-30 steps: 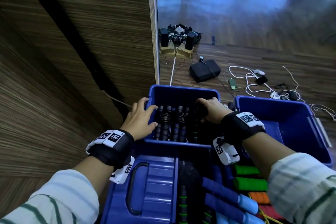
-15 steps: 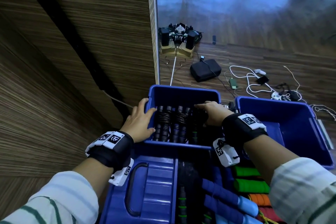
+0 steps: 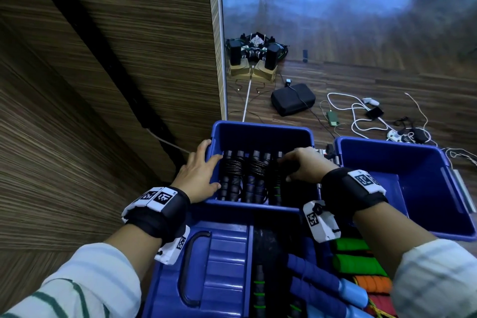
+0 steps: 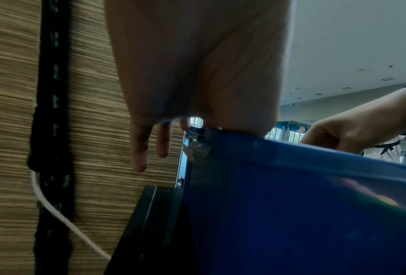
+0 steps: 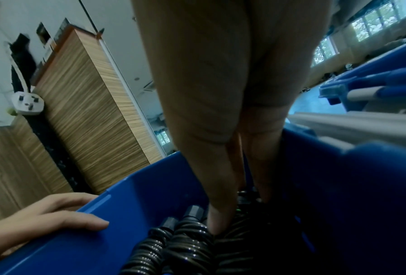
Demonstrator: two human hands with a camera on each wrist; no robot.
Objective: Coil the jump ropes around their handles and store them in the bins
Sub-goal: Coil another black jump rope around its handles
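A blue bin holds a row of black jump ropes coiled round their handles. My left hand rests on the bin's left rim, thumb inside and fingers hanging straight down outside the wall. My right hand reaches into the bin's right side. Its thumb and fingers grip a coiled rope with green-banded handles next to the other coils. The palm hides most of that bundle.
A second blue bin stands open to the right. Nearer me lie a blue lid with a handle and loose ropes with green and blue handles. A wooden cabinet is on the left. Cables and a black case lie on the floor.
My right hand has sunk slightly lower into the bin with the rope bundle. The left hand has stayed on the rim.
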